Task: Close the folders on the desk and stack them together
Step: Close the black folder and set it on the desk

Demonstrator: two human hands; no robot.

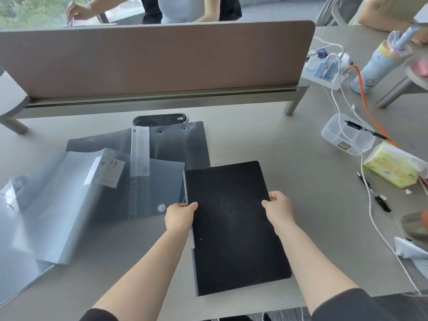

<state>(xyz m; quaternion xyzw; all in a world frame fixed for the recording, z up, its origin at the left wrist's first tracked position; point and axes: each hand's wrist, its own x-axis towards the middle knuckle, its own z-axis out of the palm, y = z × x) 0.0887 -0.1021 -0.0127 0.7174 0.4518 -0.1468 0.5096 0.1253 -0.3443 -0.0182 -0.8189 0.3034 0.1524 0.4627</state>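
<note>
**One folder closed and in hand; two still lie open**

My left hand [179, 215] pinches the spine edge of the black folder [234, 225], fingers clamped over its left side; my right hand [279, 210] grips the opposite edge the same way, thumb on the cover. This folder is shut and sits slightly tilted on the desk [289, 140], directly in front of me; whether it rests fully flat or is lifted a little, I cannot tell.

Judged from the layout, roughly a third of the work is done. The translucent folder [76, 200] to my left lies spread open, its clear pockets fanned toward the desk's near edge, a label marked "20" showing. Behind it the dark grey folder [176, 144] also lies open, partly overlapped by the translucent one and touching the black folder's far corner. Both remain to be closed, and no stack exists yet.

The surface is a smooth pale grey desktop with a brown divider panel [157, 59] across the back. To my right lie cables, a tissue pack [393, 166], pens and a bottle [379, 63]. Other people are at neighbouring desks.
</note>
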